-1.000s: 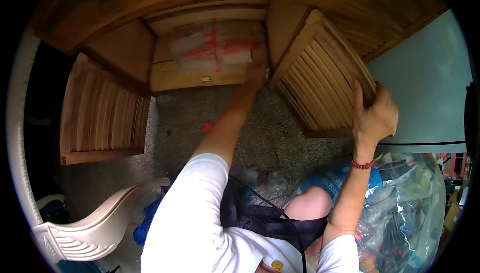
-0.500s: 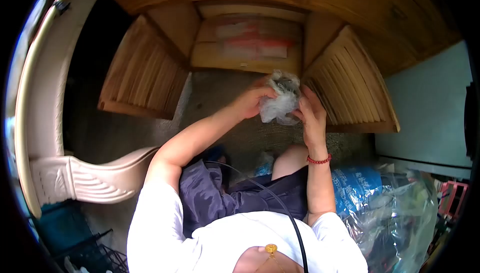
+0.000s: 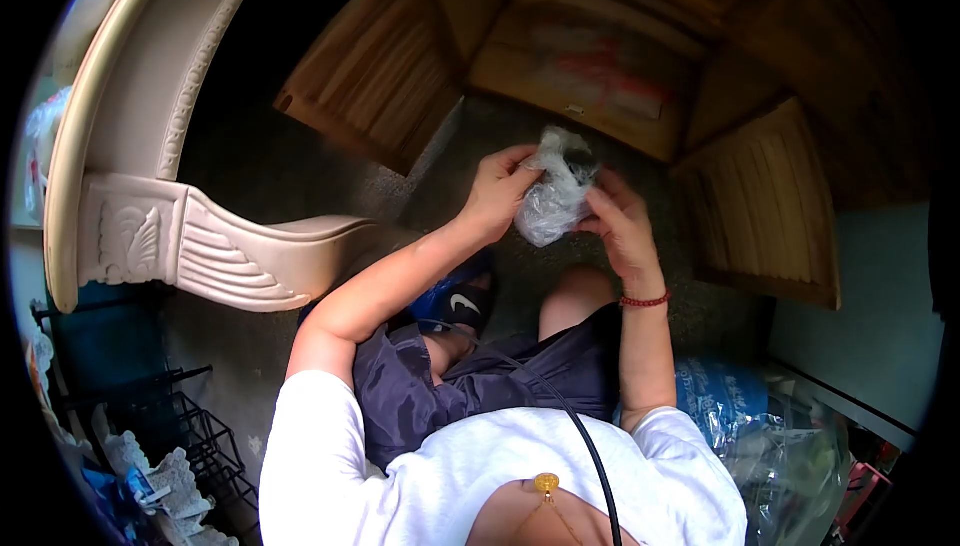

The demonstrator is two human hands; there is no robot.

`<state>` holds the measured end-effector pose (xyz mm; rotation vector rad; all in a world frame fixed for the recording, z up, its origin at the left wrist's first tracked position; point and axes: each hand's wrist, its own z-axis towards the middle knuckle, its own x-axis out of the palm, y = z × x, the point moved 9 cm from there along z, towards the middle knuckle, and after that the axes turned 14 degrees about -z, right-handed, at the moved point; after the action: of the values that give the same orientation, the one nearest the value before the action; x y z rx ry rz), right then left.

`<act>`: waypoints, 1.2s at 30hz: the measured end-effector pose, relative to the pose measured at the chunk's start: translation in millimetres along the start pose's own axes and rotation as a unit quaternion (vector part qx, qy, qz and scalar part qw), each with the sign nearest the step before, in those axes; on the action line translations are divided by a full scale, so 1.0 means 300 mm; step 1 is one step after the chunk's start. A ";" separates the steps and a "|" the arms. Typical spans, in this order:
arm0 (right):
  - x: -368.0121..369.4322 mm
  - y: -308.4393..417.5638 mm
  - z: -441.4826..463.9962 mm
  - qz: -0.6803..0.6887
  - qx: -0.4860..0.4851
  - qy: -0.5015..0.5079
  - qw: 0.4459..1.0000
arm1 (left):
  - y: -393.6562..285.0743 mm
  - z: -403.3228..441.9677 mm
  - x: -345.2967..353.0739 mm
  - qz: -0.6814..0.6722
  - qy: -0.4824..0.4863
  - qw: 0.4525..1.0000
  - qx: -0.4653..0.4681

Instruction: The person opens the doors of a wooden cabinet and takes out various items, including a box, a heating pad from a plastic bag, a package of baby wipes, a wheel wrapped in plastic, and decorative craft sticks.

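Observation:
A crumpled clear plastic bag (image 3: 555,206) is held up between both hands, above the floor in front of the cabinet. Something dark shows inside near its top, too unclear to name. My left hand (image 3: 498,194) pinches the bag's left side with fingers and thumb. On the other side, my right hand (image 3: 622,224), with a red bead bracelet at the wrist, has its fingers closed on the bag's right edge. Behind them, the low wooden cabinet (image 3: 485,64) holds a blurred package with red marks (image 3: 600,71).
Two slatted cabinet doors stand open, one left (image 3: 375,66), one right (image 3: 765,196). A carved cream furniture leg (image 3: 250,256) is at left, above a black wire rack (image 3: 205,436). Clear plastic bags (image 3: 770,466) lie at lower right. A black cable (image 3: 575,416) crosses my lap.
My right hand has left the right door and my left hand has come out of the cabinet; both now hold the plastic bag. The view has turned, and the cabinet appears farther right.

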<state>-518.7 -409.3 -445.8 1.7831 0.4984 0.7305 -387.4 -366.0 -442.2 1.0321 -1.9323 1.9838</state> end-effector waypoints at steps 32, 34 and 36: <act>-0.051 0.065 -0.107 0.250 -0.115 -0.017 0.961 | -0.573 -0.281 0.437 0.567 0.073 0.755 0.320; -0.031 0.077 -0.112 0.185 -0.111 -0.016 0.976 | -0.412 -0.174 0.381 0.435 0.124 0.884 0.122; 0.003 0.103 -0.120 0.119 -0.106 -0.011 0.987 | -0.238 -0.139 0.364 0.424 0.202 0.883 0.009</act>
<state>-543.7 -393.8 -408.4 1.6646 0.1855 0.8934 -441.6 -353.4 -317.1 -0.3399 -2.2980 2.3253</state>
